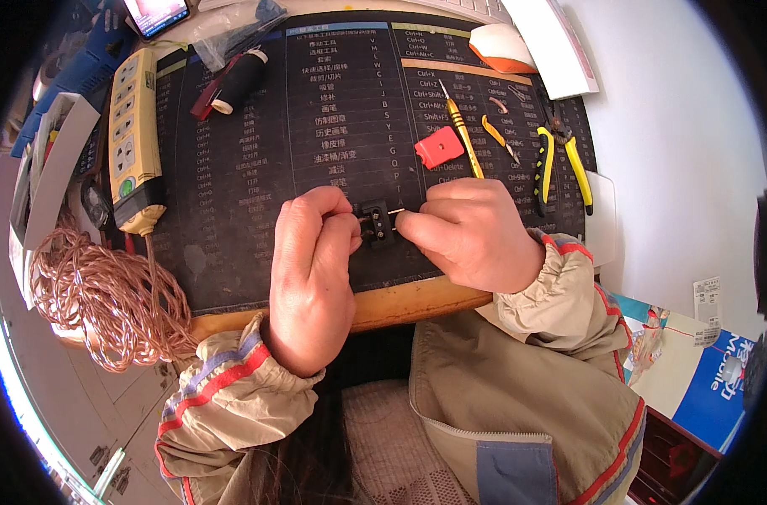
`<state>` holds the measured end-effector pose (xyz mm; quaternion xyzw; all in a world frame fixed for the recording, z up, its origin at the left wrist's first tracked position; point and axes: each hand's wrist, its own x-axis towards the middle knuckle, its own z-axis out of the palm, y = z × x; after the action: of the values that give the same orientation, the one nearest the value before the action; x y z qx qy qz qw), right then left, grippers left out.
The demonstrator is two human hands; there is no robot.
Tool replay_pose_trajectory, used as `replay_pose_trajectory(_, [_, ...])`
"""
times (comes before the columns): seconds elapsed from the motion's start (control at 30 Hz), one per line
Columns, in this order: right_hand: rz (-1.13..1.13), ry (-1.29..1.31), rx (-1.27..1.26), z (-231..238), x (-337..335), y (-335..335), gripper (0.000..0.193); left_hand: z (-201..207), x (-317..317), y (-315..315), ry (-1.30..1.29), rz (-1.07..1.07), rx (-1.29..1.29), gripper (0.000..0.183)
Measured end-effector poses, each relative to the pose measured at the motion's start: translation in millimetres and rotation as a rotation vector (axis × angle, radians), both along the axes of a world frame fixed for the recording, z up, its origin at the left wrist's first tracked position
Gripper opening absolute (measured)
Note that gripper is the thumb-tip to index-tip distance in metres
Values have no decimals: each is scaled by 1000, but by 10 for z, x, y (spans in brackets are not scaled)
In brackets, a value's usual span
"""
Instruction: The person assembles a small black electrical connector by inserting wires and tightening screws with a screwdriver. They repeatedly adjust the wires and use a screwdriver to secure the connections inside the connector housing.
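Note:
Near the front edge of the dark desk mat (232, 244), a small black block (375, 224) with metal screws or contacts on its face sits between my hands. My left hand (312, 278) is closed, its thumb and fingers pinching the block's left side. From the right, my right hand (468, 231) is closed in a pinch by the block, with a thin pale wire-like piece (395, 212) showing between the fingertips and the block. Whether that piece enters the block, I cannot make out. Beyond the right hand lie a red plastic piece (440, 148) and a slim yellow-handled tool (461, 126).
Yellow-black pliers (583, 172) and a small yellow tool (497, 135) lie at right. A mouse (501, 48) is behind them. On the left are a power strip (125, 118), a coiled brownish cable (114, 295) and a black cylindrical object (245, 77). A phone (158, 15) lies far left.

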<state>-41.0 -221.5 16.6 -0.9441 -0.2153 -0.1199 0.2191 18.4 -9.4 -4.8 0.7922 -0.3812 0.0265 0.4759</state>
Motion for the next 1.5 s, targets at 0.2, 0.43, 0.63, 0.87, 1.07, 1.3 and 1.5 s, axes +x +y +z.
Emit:
replay_pose_trajectory(0.2, [-36, -14, -41, 0, 8, 53, 14, 3, 9, 7, -49, 1, -17, 29])
replay_pose_trajectory(0.43, [-289, 91, 156, 386, -168, 93, 21, 60, 71, 89, 136, -65, -49, 39])
replay_pose_trajectory(0.63, [-418, 173, 669, 688, -352, 151, 20, -10, 72, 75, -80, -152, 1, 51])
replay_pose_trajectory(0.87, [-279, 49, 458, 821, -520, 203, 29, 8, 48, 7, -62, -94, 60, 49])
replay_pose_trajectory(1.07, [-302, 95, 370, 854, -673, 157, 26, 95, -70, -37, -101, -105, 186, 55])
replay_pose_trajectory(1.3, [-166, 56, 313, 785, -627, 79, 24, 63, -79, -78, -87, -77, 204, 53])
replay_pose_trajectory(1.5, [-112, 147, 321, 817, -618, 62, 24, 77, -72, -77, -73, -83, 199, 50])
